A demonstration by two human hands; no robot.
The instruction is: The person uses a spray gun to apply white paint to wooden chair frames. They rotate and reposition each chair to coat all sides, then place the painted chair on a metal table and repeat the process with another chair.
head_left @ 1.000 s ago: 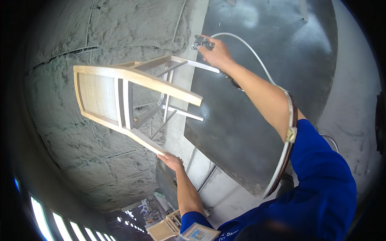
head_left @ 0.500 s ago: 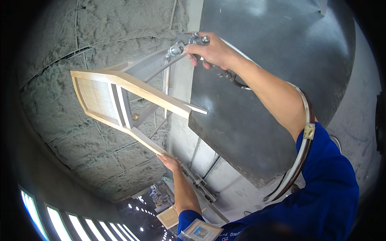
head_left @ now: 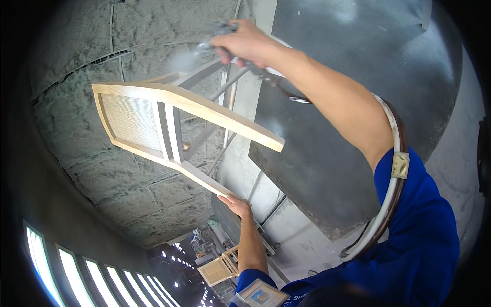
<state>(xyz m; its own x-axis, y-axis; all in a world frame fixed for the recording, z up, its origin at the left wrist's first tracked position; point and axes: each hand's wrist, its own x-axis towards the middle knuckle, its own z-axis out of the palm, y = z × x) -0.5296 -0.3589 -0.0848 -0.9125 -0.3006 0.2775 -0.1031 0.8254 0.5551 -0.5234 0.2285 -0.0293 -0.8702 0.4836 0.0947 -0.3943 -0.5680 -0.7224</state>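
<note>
My left hand grips the lower end of one leg of a pale wooden chair, which is tipped over with its legs pointing toward the right. A woven cane panel fills its backrest at the far left end. Beyond the chair's upper side, my right hand is closed around a metal spray gun, blurred by motion. A whitish mist spreads from the nozzle near the chair's far rails. Brown and white hoses run along my right arm, bound with tape.
A wall with a rough, grey-green fibrous coating stands behind the chair. To the right is a large dark grey board. Another chair with a cane panel stands low, beside my left arm. Bright windows line the lower left.
My right hand and the spray gun have moved up and left, and mist now shows at the nozzle. The chair's leg ends and my left hand have shifted right.
</note>
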